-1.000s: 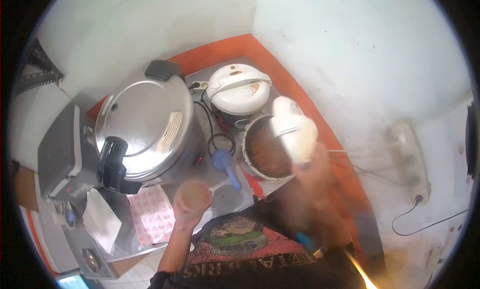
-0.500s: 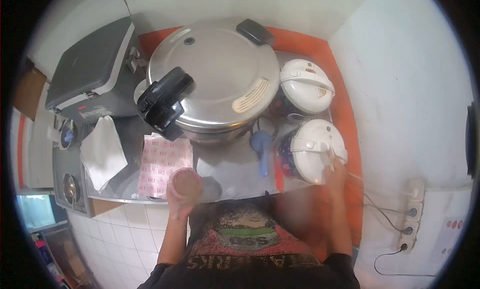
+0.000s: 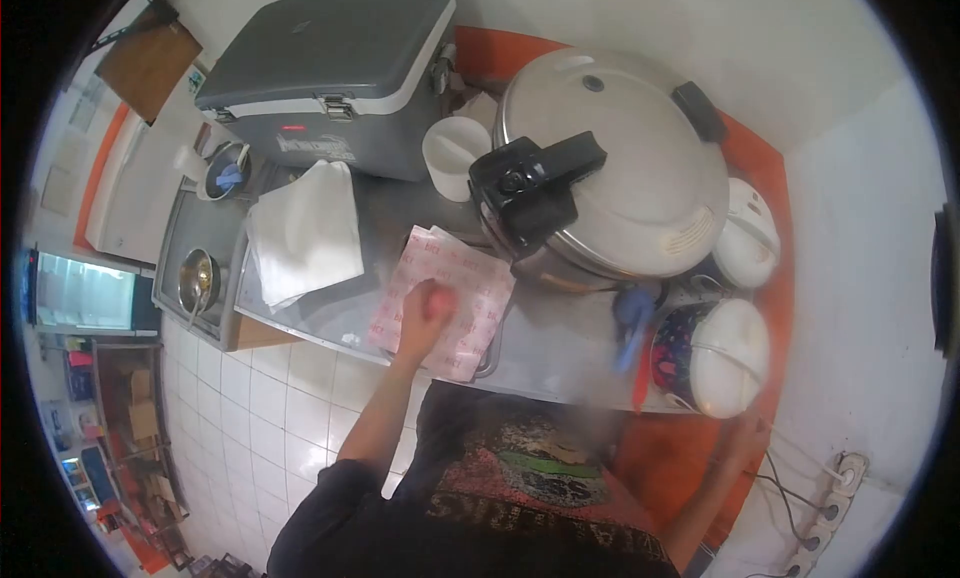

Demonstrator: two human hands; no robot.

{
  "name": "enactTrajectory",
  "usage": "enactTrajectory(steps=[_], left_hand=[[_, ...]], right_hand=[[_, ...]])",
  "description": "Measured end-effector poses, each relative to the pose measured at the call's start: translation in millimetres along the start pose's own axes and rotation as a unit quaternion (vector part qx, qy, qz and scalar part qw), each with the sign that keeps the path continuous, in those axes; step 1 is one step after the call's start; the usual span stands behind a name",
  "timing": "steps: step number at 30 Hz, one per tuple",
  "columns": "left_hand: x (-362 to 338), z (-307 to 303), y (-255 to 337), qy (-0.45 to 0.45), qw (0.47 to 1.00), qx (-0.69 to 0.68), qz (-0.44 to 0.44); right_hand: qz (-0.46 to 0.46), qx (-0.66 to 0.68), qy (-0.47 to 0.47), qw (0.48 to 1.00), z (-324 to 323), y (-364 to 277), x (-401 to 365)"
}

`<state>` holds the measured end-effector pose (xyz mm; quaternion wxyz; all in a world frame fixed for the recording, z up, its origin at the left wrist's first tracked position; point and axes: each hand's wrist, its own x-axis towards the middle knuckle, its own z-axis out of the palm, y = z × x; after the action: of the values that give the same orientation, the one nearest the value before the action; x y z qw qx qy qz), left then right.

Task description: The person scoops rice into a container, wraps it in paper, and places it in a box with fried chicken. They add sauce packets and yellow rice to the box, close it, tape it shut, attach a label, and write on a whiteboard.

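My left hand (image 3: 424,323) is over a stack of pink printed paper (image 3: 470,323), closed around a round pink thing (image 3: 440,300), perhaps a cup. My right hand (image 3: 745,443) is blurred and low beside the front rice cooker (image 3: 730,358), whose white lid is down; its fingers are hard to make out. A second white-lidded cooker (image 3: 750,233) stands behind. Blue-handled utensils (image 3: 632,323) lie left of the front cooker. Behind the paper sits a large steel pressure cooker (image 3: 640,158) with a black handle.
A grey cooler box (image 3: 340,88) stands at the back left, beside a white container (image 3: 457,158). White sheets (image 3: 308,236) lie on the counter's left part. Farther left are metal bowls (image 3: 198,281). A power strip (image 3: 830,513) with cords is on the right wall.
The view has turned left. My left hand has moved from the paper's front edge to over its middle. My right hand has left the front cooker's lid and dropped beside it.
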<state>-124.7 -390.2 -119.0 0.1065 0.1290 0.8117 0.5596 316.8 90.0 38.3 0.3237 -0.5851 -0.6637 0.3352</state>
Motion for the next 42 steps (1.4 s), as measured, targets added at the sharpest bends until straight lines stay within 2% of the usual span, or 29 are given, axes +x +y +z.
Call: enactTrajectory(steps=[1,2,3,5,6,7,9,10,11,12,13,14,15,16,17,18,21,27,42], left_hand=[[4.2,-3.9,-3.4,-0.060,0.978,0.165,0.115],[6.7,-8.3,-5.9,-0.117,0.912,0.323,0.226],[7.9,-14.9,1.0,-0.185,0.931,0.262,0.176],[14.7,-36.6,-3.4,-0.200,0.928,0.277,0.147],[16.0,-49.0,-7.3,-0.205,0.927,0.286,0.129],[15.5,-54.0,-18.7,-0.217,0.917,0.293,0.161],[15.5,-67.3,-51.6,-0.213,0.897,0.325,0.209],[18.2,-66.7,-49.2,-0.233,0.913,0.285,0.174],[9.1,-64.3,-62.0,-0.202,0.946,0.206,0.148],[-2.6,-60.8,-63.3,-0.140,0.976,0.107,0.126],[0.8,-46.7,-65.2,-0.177,0.974,0.098,0.106],[-4.6,-42.6,-71.0,-0.139,0.981,0.074,0.115],[-8.3,-37.0,-77.3,-0.101,0.986,0.050,0.125],[-13.7,-26.5,-89.3,-0.072,0.988,0.105,0.084],[-7.5,-25.5,-90.4,-0.070,0.981,0.118,0.134],[-9.3,-31.3,-80.9,-0.072,0.975,0.155,0.140],[-8.5,-59.6,-60.1,-0.076,0.966,0.209,0.134],[3.1,-118.0,-65.3,-0.034,0.976,0.193,0.092],[26.6,-141.7,-54.7,0.045,0.983,0.171,0.049]], right_hand=[[0.012,0.012,0.027,1.000,13.2,-31.7,-17.4],[-0.068,-0.059,0.052,0.995,32.8,-62.2,-41.3],[-0.147,-0.129,0.078,0.978,59.5,-91.4,-68.8],[-0.053,0.013,-0.040,0.998,124.4,-128.0,-120.8],[-0.007,0.096,-0.131,0.987,162.6,-173.3,-163.1],[-0.236,-0.056,-0.163,0.956,199.2,-137.7,-169.0],[-0.207,0.046,-0.380,0.900,277.1,-149.4,-224.2],[-0.148,0.040,-0.469,0.870,325.2,-129.1,-243.6],[-0.338,-0.025,-0.456,0.823,383.6,-110.0,-260.2],[-0.525,-0.060,-0.416,0.740,437.6,-96.8,-275.8],[-0.433,-0.052,-0.516,0.737,442.0,-115.4,-293.5],[-0.328,-0.051,-0.593,0.733,445.8,-136.9,-309.7],[-0.303,-0.050,-0.603,0.736,471.6,-134.5,-318.8],[-0.304,-0.054,-0.615,0.726,491.9,-143.2,-328.9],[-0.338,-0.048,-0.636,0.692,512.6,-161.8,-353.4],[-0.364,-0.046,-0.642,0.673,528.2,-178.9,-378.0],[-0.427,-0.048,-0.665,0.610,555.7,-211.0,-443.9],[-0.483,-0.064,-0.688,0.537,578.5,-239.7,-527.4],[-0.545,-0.064,-0.702,0.454,613.7,-252.4,-555.1]])
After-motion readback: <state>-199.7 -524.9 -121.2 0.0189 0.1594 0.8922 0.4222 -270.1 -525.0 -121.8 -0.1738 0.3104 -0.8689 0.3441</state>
